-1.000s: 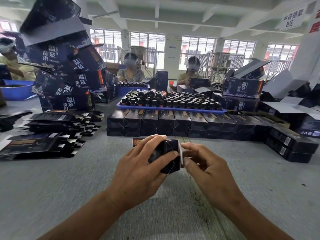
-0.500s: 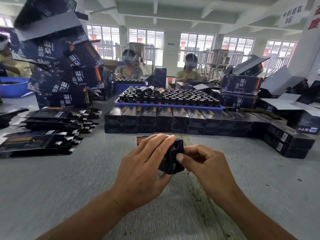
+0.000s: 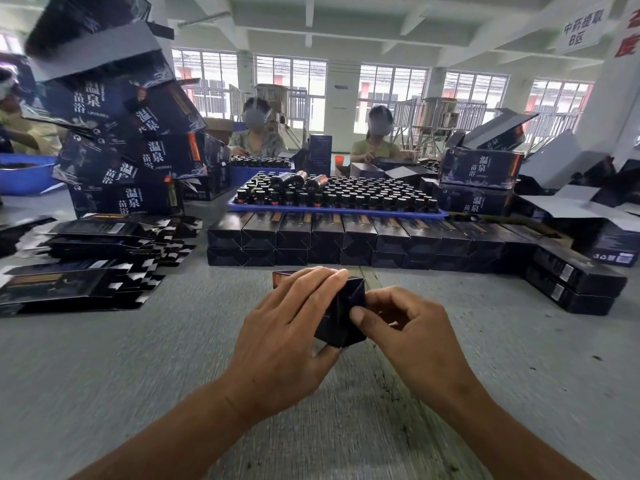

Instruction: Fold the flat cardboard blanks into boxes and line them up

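A small dark blue cardboard box (image 3: 341, 315) is held just above the grey table, its folded end facing me. My left hand (image 3: 289, 336) grips it from the left, fingers curled over its top. My right hand (image 3: 403, 329) is at the box's right side, with the thumb pressing on the folded end flaps and the fingers curled behind. Folded boxes stand in a two-layer row (image 3: 360, 242) across the table ahead. Flat blanks lie in stacks (image 3: 86, 263) at the left.
A blue tray of dark bottles (image 3: 332, 199) sits behind the row. Large printed cartons are piled at the back left (image 3: 128, 150) and right (image 3: 479, 171). More small boxes (image 3: 576, 284) lie at the right. Two people sit across the table.
The white-edged end flap that stood open a second ago is now folded in. My right thumb has moved onto the box's end, and the box sits slightly higher.
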